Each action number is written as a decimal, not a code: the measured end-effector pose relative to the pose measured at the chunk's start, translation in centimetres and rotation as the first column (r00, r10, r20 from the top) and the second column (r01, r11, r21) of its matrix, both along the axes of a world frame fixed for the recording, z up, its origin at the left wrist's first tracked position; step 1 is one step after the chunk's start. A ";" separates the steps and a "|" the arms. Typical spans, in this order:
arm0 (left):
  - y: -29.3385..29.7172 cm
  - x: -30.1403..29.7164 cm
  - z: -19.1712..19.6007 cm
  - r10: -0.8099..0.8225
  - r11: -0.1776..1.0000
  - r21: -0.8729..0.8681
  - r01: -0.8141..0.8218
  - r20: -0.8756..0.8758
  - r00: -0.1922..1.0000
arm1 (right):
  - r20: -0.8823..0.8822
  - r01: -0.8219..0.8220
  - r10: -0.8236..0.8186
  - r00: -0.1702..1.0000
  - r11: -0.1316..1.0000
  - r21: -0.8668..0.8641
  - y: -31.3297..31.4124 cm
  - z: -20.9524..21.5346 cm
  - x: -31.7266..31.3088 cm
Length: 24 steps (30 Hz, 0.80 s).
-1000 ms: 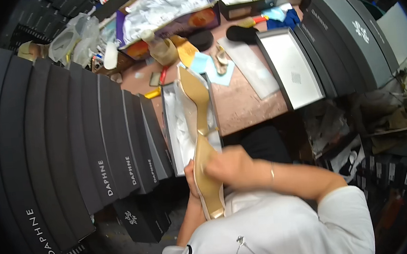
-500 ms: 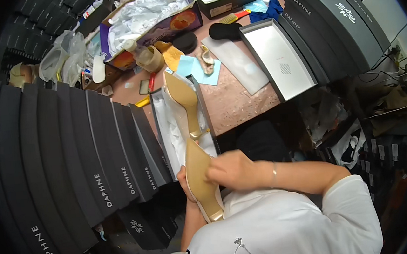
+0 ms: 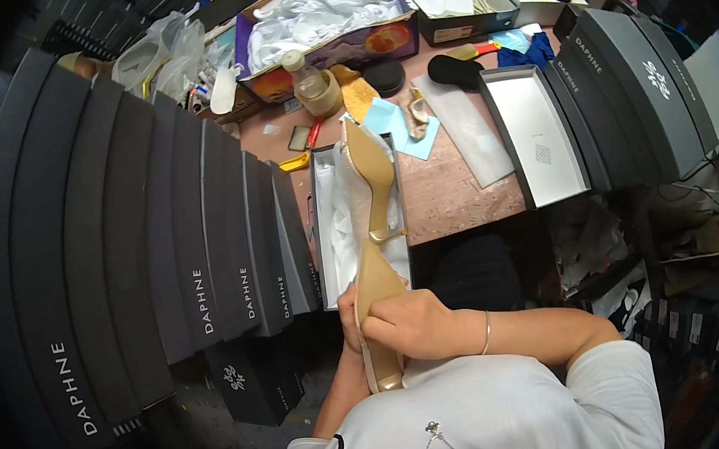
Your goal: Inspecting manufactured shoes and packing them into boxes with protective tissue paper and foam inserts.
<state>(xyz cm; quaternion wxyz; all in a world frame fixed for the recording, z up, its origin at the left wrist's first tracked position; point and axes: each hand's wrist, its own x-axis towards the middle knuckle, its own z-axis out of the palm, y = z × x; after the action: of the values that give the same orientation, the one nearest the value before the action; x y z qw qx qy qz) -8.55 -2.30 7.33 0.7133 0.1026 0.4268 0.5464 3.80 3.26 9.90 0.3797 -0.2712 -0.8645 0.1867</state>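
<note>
A beige high-heeled shoe (image 3: 378, 276) is held sole up close to my body, its toe pointing away from me. My left hand (image 3: 350, 318) is closed round its left side, with most of the fingers hidden beneath it. Across the sole lies my right hand (image 3: 408, 324), fingers curled in; whether something small is pinched there is hidden. The matching shoe (image 3: 368, 159) rests sole up over an open shoe box (image 3: 322, 253), on white tissue paper (image 3: 335, 214). Its heel comes close to the held shoe's toe.
Tall dark shoe boxes (image 3: 134, 236) stand stacked at left, more boxes (image 3: 622, 103) at right beside an open white-lined tray (image 3: 537, 136). On the pink table (image 3: 453, 216) are a bottle (image 3: 310, 83), blue paper (image 3: 407, 135), a yellow-handled tool (image 3: 295, 162) and a purple carton (image 3: 344, 46).
The view has shifted, so the table things appear farther right. The held shoe has turned slightly. My right hand, blurred before, shows sharply on the sole now.
</note>
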 end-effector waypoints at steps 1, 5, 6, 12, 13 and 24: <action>-0.3 -0.2 -0.4 -0.080 0.996 0.034 0.080 0.017 0.997 | 0.005 0.043 -0.043 0.999 0.999 -0.015 1.4 -0.4 0.2; -0.7 -0.9 -1.5 -0.266 0.938 0.259 0.231 0.108 0.958 | 0.104 0.122 -0.110 0.988 0.986 -0.116 3.4 -0.6 0.2; 0.0 -0.7 -0.7 -0.150 0.974 0.183 0.131 0.094 0.984 | 0.092 0.015 -0.013 0.996 0.999 -0.029 1.2 1.2 0.0; -1.0 -0.6 -0.8 -0.175 0.978 0.109 0.180 -0.054 0.983 | -0.213 0.080 -0.284 0.935 0.753 -0.653 6.8 -4.3 0.9; -0.9 -1.0 -0.7 -0.156 0.978 0.140 0.156 -0.015 0.988 | -0.362 -0.161 -0.395 0.844 0.457 -0.875 6.8 -4.5 1.3; -0.2 -1.3 -0.6 -0.131 0.978 0.175 0.114 0.089 0.987 | -0.450 -0.546 -0.542 0.710 -0.019 -0.838 5.2 -1.9 3.4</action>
<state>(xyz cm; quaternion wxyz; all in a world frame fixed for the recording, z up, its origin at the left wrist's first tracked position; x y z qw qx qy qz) -9.86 -2.55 6.78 0.7548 0.1614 0.3353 0.5403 7.18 8.43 7.95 0.3587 -0.3580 -0.2306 0.8307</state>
